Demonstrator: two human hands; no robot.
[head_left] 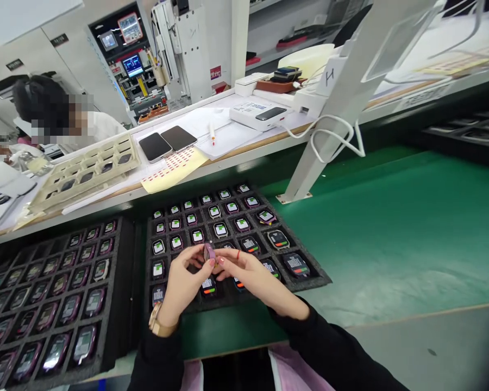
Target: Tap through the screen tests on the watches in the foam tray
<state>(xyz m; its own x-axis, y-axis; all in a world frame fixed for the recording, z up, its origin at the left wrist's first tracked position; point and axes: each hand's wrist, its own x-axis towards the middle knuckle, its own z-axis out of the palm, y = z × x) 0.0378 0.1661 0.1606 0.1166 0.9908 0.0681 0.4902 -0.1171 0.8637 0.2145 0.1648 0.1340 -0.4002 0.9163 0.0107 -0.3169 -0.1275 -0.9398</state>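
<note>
Between the fingers of my left hand (190,276) and my right hand (244,267) is a purple smartwatch case (209,252), tilted on edge above a black foam tray (315,279). My left thumb and fingers pinch it; my right thumb and fingertips press against its lower right side. Which way its screen faces I cannot tell. In the tray's compartments sit several watch cases with lit screens, some green and white, like this watch (220,229), others dark with text and an orange-green bar, like this watch (297,264). My hands hide some front compartments.
At the left stands another foam tray (120,282) of watch cases with darker screens. A raised shelf behind holds two phones (155,147), a beige plastic tray (85,172) and a white box (257,115). A slanted metal post (334,98) meets the green mat (391,217). Other people (52,117) sit beyond.
</note>
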